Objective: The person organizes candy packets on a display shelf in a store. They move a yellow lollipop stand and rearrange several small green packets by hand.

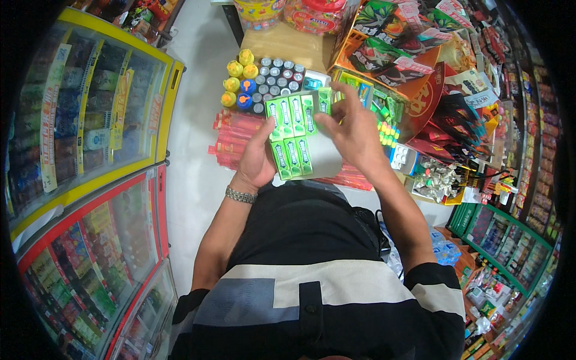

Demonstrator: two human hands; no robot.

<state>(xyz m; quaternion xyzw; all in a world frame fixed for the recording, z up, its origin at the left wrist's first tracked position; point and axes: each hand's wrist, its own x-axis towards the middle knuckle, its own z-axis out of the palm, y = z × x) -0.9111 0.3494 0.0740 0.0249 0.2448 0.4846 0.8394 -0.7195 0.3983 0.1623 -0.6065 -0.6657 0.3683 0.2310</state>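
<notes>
My left hand (259, 155) grips the left side of a shallow open box (327, 155) just in front of my body. Inside it stand green Doublemint gum packs (288, 117) in two rows, filling its left part. The grey bottom shows bare on the right. At the box's upper right corner, my right hand (353, 123) has its thumb and forefinger at the two ends of a single gum pack (324, 101), set apart from the others. The remaining right fingers are curled and partly hidden.
Beyond the box, a wooden table (288, 45) carries yellow-capped bottles (234, 68), dark cans (277, 72) and candy tubs (313, 18). Red long packets (234, 139) lie under the box. An orange snack rack (387, 58) stands right; glass-door coolers (101, 96) line the left.
</notes>
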